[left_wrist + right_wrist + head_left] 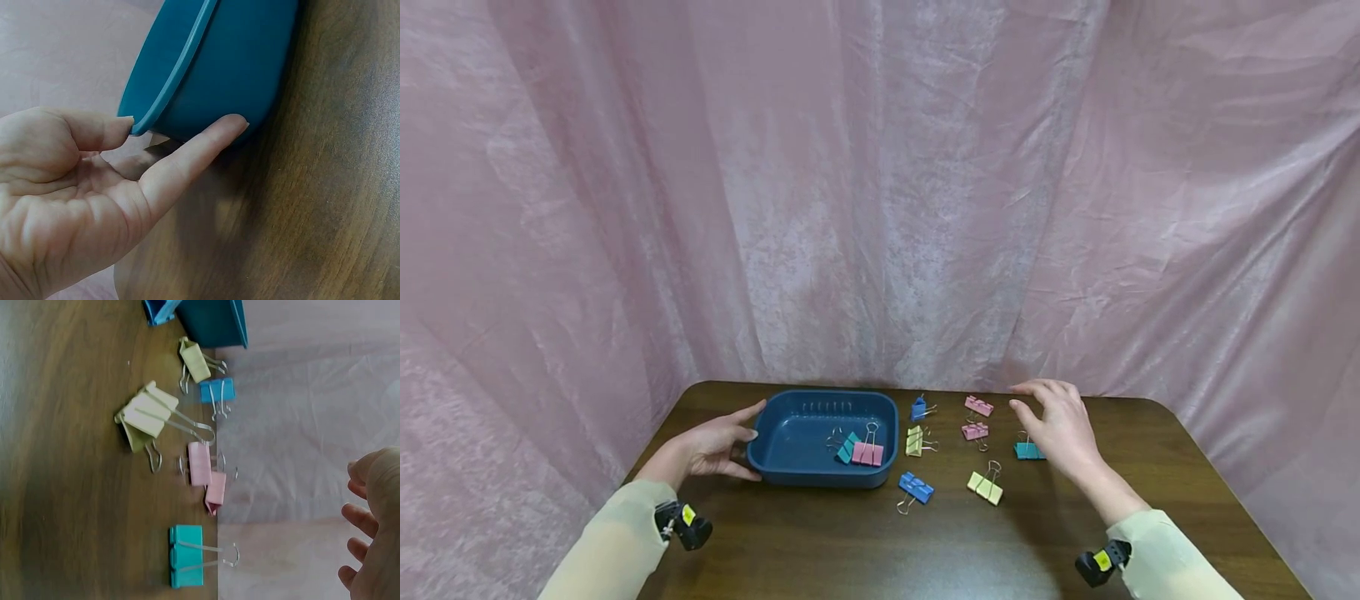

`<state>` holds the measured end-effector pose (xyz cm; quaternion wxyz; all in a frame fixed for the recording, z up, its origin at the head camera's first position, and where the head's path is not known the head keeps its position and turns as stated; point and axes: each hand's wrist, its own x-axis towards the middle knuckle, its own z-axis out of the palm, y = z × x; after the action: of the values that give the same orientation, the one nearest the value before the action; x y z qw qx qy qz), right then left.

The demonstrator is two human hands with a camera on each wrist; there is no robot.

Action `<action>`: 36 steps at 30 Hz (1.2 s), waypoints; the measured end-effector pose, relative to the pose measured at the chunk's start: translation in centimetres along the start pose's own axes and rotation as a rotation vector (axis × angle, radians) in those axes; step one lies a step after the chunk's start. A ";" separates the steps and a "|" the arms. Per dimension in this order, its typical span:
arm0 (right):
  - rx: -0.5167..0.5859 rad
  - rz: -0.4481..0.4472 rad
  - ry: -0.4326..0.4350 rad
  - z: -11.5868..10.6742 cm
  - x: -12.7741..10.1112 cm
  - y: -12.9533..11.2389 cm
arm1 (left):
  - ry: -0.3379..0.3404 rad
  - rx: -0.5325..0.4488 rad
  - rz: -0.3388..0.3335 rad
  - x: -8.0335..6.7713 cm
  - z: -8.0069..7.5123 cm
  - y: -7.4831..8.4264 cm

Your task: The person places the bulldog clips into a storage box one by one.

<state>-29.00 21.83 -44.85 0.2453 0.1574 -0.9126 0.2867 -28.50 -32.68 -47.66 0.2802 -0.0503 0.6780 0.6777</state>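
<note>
Grip of the right hand (1060,425) held above the dark brown wood-grain worktop (805,542), with thumb and fingers well parted and nothing between them. Key relation: below this grip and partly covered by it in the head view, a teal rectangular binder clip with silvery wire handles (187,556). Long axis of its body running left to right for the person, with visible wire loop pointing away; right hand by far the nearer. Left of the grip, a pink binder clip with wire handles (979,406) and, just nearer the person, a second pink binder clip (975,432). Left and nearer the person, a pale yellow binder clip (984,488). Much farther left, a deep blue, round-cornered, plastic-looking basket (820,481). Grip of the left hand (718,442) at the basket's left end, with digits spread and fairly straight against rim and outer wall; firmness of contact impossible to tell.
</note>
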 end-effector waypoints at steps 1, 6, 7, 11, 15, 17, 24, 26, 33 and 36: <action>-0.004 0.001 0.001 -0.2 0.0 0.2 | -0.003 0.006 0.003 0.0 0.0 0.0; -0.026 0.012 0.007 -1.1 0.0 0.8 | 0.037 -0.010 -0.001 0.1 0.1 0.0; -0.031 0.016 0.008 -1.2 0.1 0.9 | 0.039 -0.012 -0.001 0.1 0.1 0.0; -0.046 0.025 0.012 -1.4 0.2 1.4 | 0.025 -0.011 0.001 0.1 0.1 0.0; -0.050 0.037 0.013 -1.6 0.4 2.0 | 0.015 -0.011 0.001 0.0 0.0 0.1; -0.048 0.046 0.012 -1.6 0.4 2.3 | 0.024 -0.015 -0.001 0.0 0.1 0.1; -0.059 0.079 -0.008 -1.8 0.3 3.2 | 0.012 -0.012 0.002 -0.1 0.2 0.1; -0.059 0.083 -0.015 -1.8 0.3 3.4 | 0.005 -0.004 0.004 -0.1 0.2 0.1; -0.061 0.095 -0.035 -1.9 0.3 4.1 | 0.033 -0.010 0.003 -0.2 0.4 0.1; -0.059 0.107 -0.058 -1.8 0.3 4.4 | 0.044 -0.011 0.001 -0.1 0.4 0.2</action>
<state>-30.48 26.34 -45.33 0.2077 0.1096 -0.9344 0.2678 -28.37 -32.37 -47.45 0.2646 -0.0661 0.6804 0.6802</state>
